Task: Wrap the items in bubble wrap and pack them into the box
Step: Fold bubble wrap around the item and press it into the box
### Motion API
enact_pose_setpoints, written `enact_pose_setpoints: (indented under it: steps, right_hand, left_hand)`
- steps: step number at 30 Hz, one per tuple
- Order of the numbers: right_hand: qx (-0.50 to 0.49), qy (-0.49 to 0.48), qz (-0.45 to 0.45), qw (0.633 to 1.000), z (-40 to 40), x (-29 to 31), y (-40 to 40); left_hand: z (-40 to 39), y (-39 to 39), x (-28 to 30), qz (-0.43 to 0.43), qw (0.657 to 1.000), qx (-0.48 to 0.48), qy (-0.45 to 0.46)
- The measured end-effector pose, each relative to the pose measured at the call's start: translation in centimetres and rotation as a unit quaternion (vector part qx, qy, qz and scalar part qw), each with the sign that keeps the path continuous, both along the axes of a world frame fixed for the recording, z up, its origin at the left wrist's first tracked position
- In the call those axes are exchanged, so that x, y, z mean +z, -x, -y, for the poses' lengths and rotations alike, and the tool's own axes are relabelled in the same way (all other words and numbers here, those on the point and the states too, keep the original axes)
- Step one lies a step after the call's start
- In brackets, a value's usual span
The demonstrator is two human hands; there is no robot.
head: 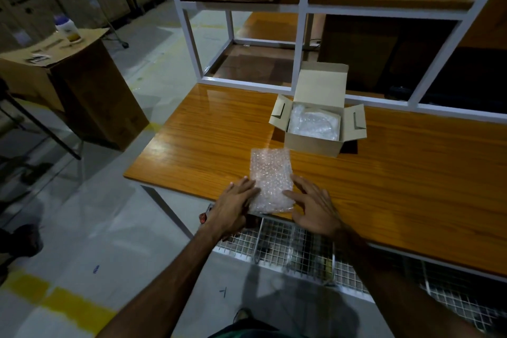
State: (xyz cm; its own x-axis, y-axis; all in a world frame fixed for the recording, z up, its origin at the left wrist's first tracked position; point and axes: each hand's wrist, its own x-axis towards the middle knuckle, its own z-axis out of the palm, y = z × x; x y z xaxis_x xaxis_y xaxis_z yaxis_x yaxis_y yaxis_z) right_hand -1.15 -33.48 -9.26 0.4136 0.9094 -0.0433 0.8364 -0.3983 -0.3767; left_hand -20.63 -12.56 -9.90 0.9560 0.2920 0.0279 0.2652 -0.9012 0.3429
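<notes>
A sheet of bubble wrap (pixel 270 173) lies flat on the wooden table (pixel 397 186), its near end at the table's front edge. My left hand (pixel 233 207) rests palm down on its left near corner, fingers spread. My right hand (pixel 312 207) lies flat at its right near edge, fingers apart. Neither hand grips anything. Behind the sheet stands a small cardboard box (pixel 315 129) with its flaps open; bubble-wrapped items (pixel 312 122) sit inside it. No unwrapped item shows on the sheet.
A white metal shelf frame (pixel 300 44) rises along the table's back edge, right behind the box. A wire mesh basket (pixel 288 250) hangs under the table's front edge. A big carton (pixel 82 90) with a white jar (pixel 67 30) stands on the floor at left.
</notes>
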Motion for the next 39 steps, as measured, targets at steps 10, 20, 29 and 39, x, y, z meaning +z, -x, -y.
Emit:
enact_pose_setpoints:
  steps: [10, 20, 29, 39]
  right_hand:
    - [0.026, -0.009, -0.015, 1.000, 1.4, 0.0, 0.1]
    - [-0.158, -0.081, -0.168, 0.970, -2.2, 0.7, 0.3]
    - [-0.256, -0.103, -0.179, 0.944, -5.0, 1.3, 0.4]
    - [-0.307, -0.095, -0.121, 0.939, -6.3, 1.5, 0.5]
  left_hand:
    - [1.0, -0.1, 0.4, 0.146, 0.984, -0.001, 0.100]
    - [-0.1, -2.7, 1.3, 0.157, 0.919, 0.159, 0.324]
    - [-1.0, -5.1, 1.4, 0.150, 0.895, 0.228, 0.353]
    - [-1.3, -7.0, 1.4, 0.125, 0.917, 0.280, 0.253]
